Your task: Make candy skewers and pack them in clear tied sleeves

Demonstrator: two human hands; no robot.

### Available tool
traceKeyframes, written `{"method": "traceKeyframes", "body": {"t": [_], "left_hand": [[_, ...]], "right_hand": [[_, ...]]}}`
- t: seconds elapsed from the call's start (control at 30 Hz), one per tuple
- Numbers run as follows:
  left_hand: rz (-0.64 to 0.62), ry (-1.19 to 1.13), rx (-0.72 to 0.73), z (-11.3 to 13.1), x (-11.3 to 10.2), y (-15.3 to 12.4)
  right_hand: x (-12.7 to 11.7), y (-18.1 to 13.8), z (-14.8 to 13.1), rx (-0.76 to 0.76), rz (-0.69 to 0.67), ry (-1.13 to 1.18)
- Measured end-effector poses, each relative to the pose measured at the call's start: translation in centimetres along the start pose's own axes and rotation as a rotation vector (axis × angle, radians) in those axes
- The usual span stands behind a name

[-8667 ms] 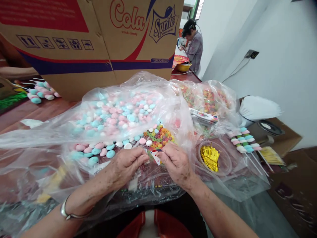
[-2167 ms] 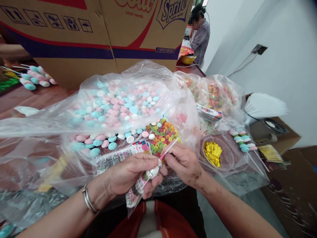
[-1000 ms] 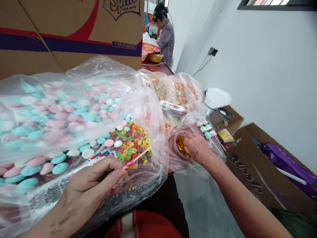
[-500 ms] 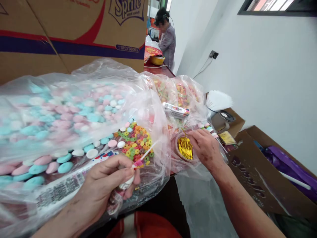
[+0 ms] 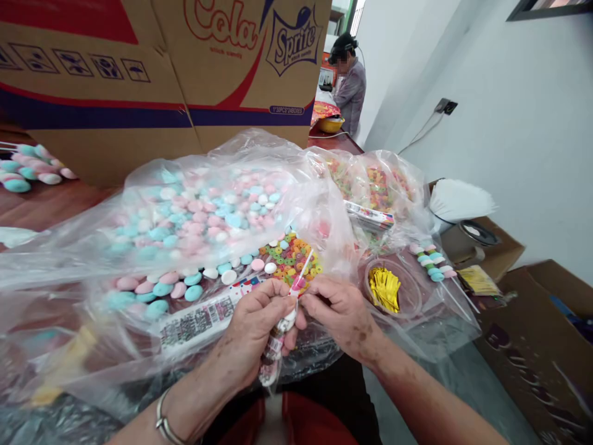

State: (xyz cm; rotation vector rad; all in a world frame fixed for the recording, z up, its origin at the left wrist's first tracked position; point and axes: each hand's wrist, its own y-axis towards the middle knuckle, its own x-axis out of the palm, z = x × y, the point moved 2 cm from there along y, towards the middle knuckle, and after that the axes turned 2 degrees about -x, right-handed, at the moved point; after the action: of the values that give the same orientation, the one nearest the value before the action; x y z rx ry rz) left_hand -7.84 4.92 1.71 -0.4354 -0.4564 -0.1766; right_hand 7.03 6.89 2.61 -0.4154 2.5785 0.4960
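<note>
My left hand (image 5: pixel 256 326) is closed around a candy stick in a printed clear wrapper (image 5: pixel 277 339), its white stick (image 5: pixel 303 267) pointing up and away. My right hand (image 5: pixel 340 313) is closed in a pinch right beside it at the neck of the wrapper; what it pinches is too small to make out. A clear plastic cup of gold twist ties (image 5: pixel 384 288) stands just right of my right hand. Behind my hands lie a big clear bag of pink, blue and white candy discs (image 5: pixel 204 213) and a patch of small coloured ring candies (image 5: pixel 290 259).
A large Cola/Sprite cardboard box (image 5: pixel 162 68) stands behind the bags. More bags of coloured candy (image 5: pixel 380 185) and a finished candy skewer (image 5: pixel 433 262) lie to the right. Other skewers (image 5: pixel 28 170) rest far left. A person (image 5: pixel 348 83) stands far back. A brown carton (image 5: pixel 542 346) sits lower right.
My right hand left the cup of gold ties and came back to the wrapped stick held by my left hand. The view swung back to the left.
</note>
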Motion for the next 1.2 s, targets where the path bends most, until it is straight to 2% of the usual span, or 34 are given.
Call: {"method": "traceKeyframes", "body": {"t": [0.13, 0.27, 0.37, 0.47, 0.53, 0.6, 0.7, 0.9, 1.07, 1.2], "left_hand": [[-0.048, -0.008, -0.047, -0.1, -0.6, 0.0], [-0.044, -0.046, -0.056, 0.1, -0.7, -0.1], [0.003, -0.048, -0.024, 0.3, -0.7, 0.0], [-0.022, -0.051, -0.051, 0.5, -0.8, 0.3], [-0.072, -0.04, -0.1, 0.6, -1.0, 0.5], [-0.125, -0.032, -0.14, 0.6, -1.3, 0.7], [-0.165, -0.033, -0.152, 0.5, -1.6, 1.2], [-0.1, 0.157, -0.117, 0.9, -1.3, 1.4], [-0.189, 0.283, -0.154, 1.7, -1.1, 1.2], [-0.262, 0.355, -0.174, 1.7, -1.5, 1.4]], "right_hand": [[0.4, 0.2, 0.0, -0.027, -0.017, 0.009], [0.6, 0.2, -0.3, -0.142, 0.003, -0.074], [0.5, 0.0, -0.8, -0.336, 0.071, -0.37], [0.2, -0.4, -1.2, -0.592, 0.121, -0.684], [-0.3, -0.5, -1.2, -0.734, 0.079, -0.76], [-0.8, -0.4, -1.2, -0.814, 0.011, -0.765], [-1.5, -0.1, -1.3, -0.845, -0.035, -0.779], [-1.3, 0.7, -1.6, -0.924, -0.068, -0.807], [-1.0, 1.1, -1.8, -0.831, -0.224, -0.736], [-0.8, 1.0, -2.1, -0.804, -0.255, -0.74]]}}
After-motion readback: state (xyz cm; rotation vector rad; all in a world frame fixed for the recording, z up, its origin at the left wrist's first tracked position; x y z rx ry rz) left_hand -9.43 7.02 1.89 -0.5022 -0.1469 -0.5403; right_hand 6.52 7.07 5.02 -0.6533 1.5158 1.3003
